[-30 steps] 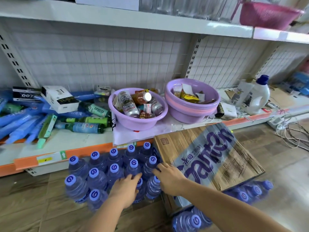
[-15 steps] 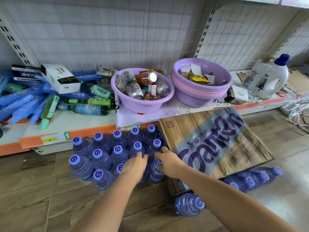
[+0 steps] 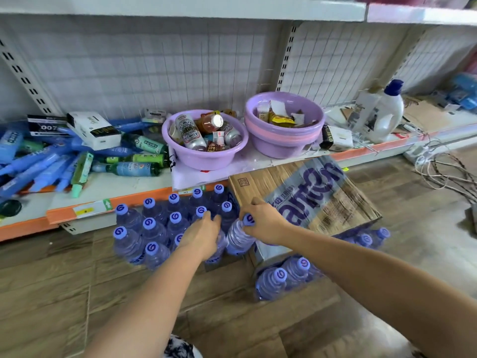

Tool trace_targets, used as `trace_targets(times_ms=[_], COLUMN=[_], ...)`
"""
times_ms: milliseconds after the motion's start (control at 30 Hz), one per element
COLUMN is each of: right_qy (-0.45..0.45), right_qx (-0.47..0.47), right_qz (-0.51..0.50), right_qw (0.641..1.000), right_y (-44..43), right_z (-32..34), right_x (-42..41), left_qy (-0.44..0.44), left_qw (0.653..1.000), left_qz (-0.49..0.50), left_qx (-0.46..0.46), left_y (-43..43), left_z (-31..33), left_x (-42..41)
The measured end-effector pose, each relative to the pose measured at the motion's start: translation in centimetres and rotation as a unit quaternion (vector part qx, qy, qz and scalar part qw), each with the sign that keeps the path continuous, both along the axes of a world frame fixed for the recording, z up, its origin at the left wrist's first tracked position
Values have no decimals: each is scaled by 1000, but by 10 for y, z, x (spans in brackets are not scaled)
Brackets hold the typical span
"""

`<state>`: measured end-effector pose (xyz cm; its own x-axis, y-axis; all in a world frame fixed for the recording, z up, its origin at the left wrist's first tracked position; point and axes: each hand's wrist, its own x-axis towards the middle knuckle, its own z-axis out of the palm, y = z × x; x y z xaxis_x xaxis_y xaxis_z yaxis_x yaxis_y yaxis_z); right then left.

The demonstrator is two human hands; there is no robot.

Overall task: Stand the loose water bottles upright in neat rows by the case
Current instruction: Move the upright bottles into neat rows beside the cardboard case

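Observation:
Several clear water bottles with purple caps (image 3: 154,228) stand upright in rows on the wooden floor, left of the tilted cardboard case (image 3: 304,200). My left hand (image 3: 204,235) rests over a bottle at the group's front right, fingers curled around its top. My right hand (image 3: 263,222) grips the neck of a bottle (image 3: 238,239) standing right beside the case. More bottles (image 3: 284,277) lie under and in front of the case, and others (image 3: 371,237) poke out at its right.
A low shelf (image 3: 85,210) with an orange edge runs behind the bottles. On it sit two purple basins (image 3: 204,156), a white detergent jug (image 3: 384,112), and piled blue and green packages (image 3: 51,161). White cables (image 3: 444,174) lie on the floor at right.
Both hands stayed at the front right of the bottle group. My right hand now grips the neck of the bottle next to the case. The camera view shifted slightly.

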<state>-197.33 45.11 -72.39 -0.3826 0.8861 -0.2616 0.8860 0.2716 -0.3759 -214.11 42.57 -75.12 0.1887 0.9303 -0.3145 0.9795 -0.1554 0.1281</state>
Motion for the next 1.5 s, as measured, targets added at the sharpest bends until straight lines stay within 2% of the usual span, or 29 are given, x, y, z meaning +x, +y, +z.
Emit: trace_targets(times_ms=[200,367,500,600,700,867,1100,1333,1500], right_qy=[63,91,94,72,53,57,2,-45,-37], right_qx=[78,144,118,91,82,84,27,-17,-35], right_qz=[7,41,13,58,114,132,159,139,114], right_qw=[995,984,989,992,989,986,987,989,992], right_y=[-38,-62,-70,-77,-86,-97,-107,-107,-104], right_z=[62,97,102,99,87,58,-19,-83,-111], right_x=[32,62,85,99,115,144,171,177,180], left_qy=[-1,-64,-94,-73,-4,50,34,16,1], left_qw=[998,994,992,994,997,996,998,999,1000], left_qz=[40,62,58,49,23,18,-4,-34,-29], left_qx=[50,66,64,70,76,65,45,4,8], left_y=[-35,-49,-64,-82,-92,-108,-132,-128,-124], left_z=[53,78,63,54,45,29,-26,-75,-91], left_x=[30,52,69,81,89,102,133,162,176])
